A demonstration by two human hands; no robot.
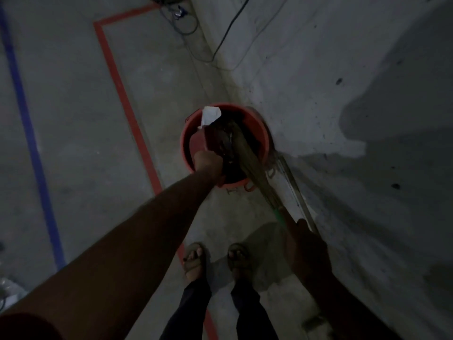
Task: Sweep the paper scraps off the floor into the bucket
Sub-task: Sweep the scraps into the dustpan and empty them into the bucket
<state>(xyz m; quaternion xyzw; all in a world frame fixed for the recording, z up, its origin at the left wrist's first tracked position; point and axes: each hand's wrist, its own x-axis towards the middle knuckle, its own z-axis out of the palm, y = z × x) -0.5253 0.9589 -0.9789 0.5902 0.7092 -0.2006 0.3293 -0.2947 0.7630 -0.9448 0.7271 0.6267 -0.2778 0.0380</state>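
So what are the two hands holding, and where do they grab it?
The left hand grips a dark red dustpan by its near end, over the bucket. The right hand holds the broom by its handle end.

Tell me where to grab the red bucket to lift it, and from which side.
Judging by its pose, grip the bucket's bare right rim from above, on the wall side. The left hand with the dustpan and the broom crowd the near and left rim. No bail handle is clearly visible.
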